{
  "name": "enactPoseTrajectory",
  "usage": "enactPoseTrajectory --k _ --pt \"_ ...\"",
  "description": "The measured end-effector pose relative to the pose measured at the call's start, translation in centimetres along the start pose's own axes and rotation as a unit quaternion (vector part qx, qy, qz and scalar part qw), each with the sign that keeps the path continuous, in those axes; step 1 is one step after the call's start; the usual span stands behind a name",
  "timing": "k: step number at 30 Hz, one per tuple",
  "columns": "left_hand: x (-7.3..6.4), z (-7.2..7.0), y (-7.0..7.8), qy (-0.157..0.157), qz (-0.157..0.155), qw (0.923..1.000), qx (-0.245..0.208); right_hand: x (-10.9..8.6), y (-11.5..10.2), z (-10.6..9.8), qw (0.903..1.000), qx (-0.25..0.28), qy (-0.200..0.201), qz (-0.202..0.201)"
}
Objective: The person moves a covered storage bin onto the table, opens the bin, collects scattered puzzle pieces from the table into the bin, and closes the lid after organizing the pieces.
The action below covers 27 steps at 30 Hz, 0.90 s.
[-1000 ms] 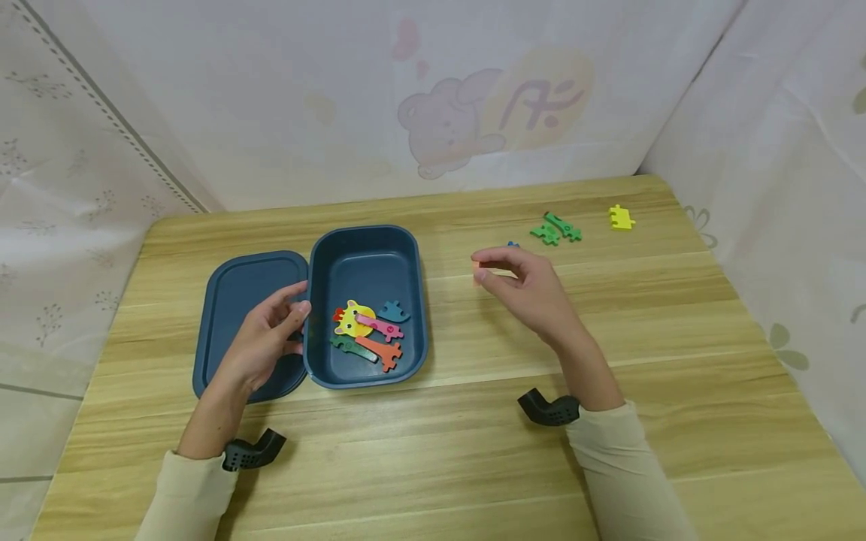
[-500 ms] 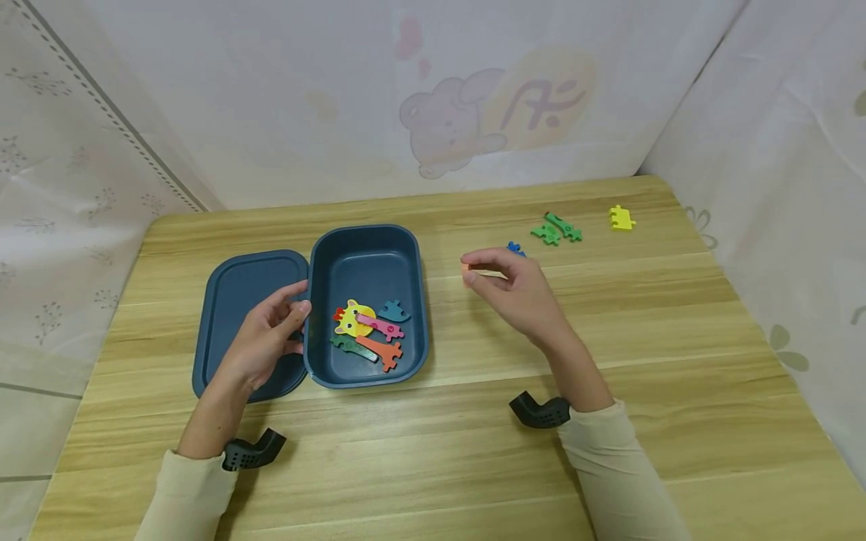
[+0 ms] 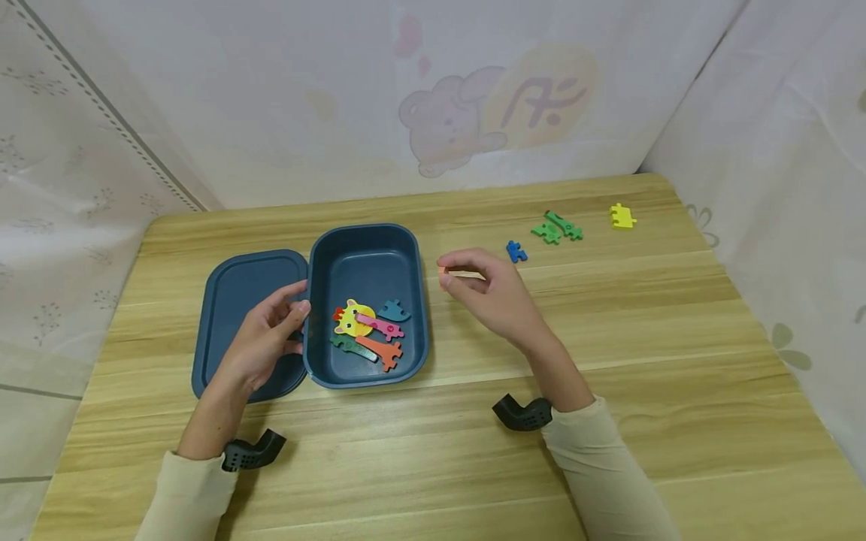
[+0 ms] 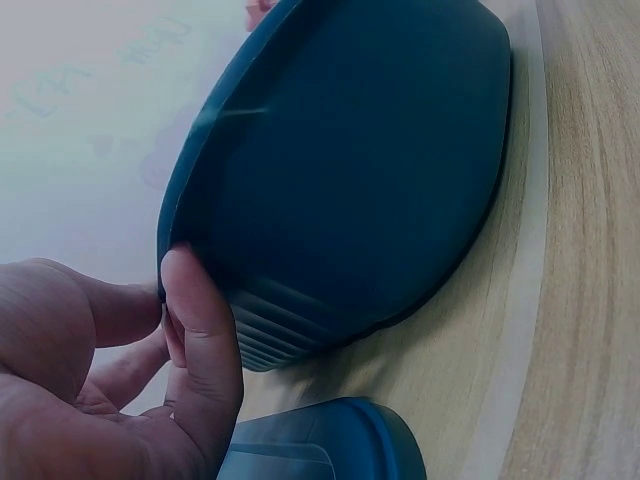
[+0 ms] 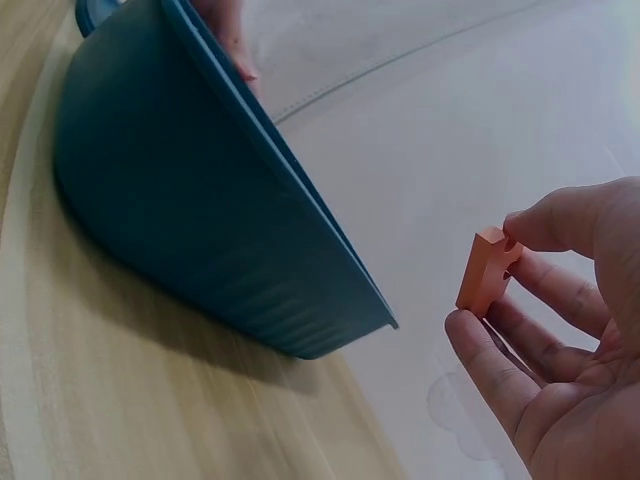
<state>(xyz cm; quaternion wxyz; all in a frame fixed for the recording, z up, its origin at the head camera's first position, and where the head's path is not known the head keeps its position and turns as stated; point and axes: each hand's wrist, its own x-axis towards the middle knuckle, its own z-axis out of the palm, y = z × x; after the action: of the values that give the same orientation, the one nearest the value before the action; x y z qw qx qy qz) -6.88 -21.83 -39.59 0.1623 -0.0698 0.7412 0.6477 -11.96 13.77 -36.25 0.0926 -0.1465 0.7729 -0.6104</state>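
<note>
My left hand (image 3: 265, 342) pinches the near-left rim of a dark blue box (image 3: 368, 272), thumb and finger on either side of it in the left wrist view. Inside lie several jigsaw pieces: a yellow giraffe-head piece (image 3: 348, 323), a pink piece (image 3: 387, 328), an orange-red piece (image 3: 384, 352), a dark green piece (image 3: 352, 346) and a grey-blue piece (image 3: 392, 312). Just right of the box, my right hand (image 3: 494, 297) is raised and pinches an orange jigsaw piece (image 5: 484, 272) between thumb and fingertips. Its knobbed edge shows in the right wrist view.
The box's blue lid (image 3: 237, 300) lies flat against its left side, partly under my left hand. On the wooden table (image 3: 419, 451) at the back right are a blue piece (image 3: 516, 252), two green pieces (image 3: 556, 228) and a yellow piece (image 3: 622, 216). Patterned cloth (image 3: 304, 90) hangs behind.
My right hand has moved left toward the box with the orange jigsaw piece, uncovering the blue piece behind it. My left hand and the box have stayed in place.
</note>
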Motion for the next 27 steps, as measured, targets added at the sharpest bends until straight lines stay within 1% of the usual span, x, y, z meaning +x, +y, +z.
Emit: enactPoseTrajectory --k 6,12,20,27 --pt "0.0 0.0 0.0 0.000 0.004 1.0000 0.003 0.1 0.1 0.8 1.0000 -0.004 -0.006 -0.001" --pt "0.0 -0.1 -0.1 -0.001 0.005 1.0000 -0.001 0.2 -0.1 1.7 0.9997 -0.015 -0.012 -0.018" --pt "-0.1 -0.1 0.0 0.001 0.007 1.0000 -0.001 0.2 -1.0 2.3 0.9986 -0.033 -0.022 -0.034" --pt "-0.1 -0.1 -0.1 0.001 0.008 1.0000 -0.004 0.1 -0.7 2.9 0.9963 -0.054 -0.029 -0.060"
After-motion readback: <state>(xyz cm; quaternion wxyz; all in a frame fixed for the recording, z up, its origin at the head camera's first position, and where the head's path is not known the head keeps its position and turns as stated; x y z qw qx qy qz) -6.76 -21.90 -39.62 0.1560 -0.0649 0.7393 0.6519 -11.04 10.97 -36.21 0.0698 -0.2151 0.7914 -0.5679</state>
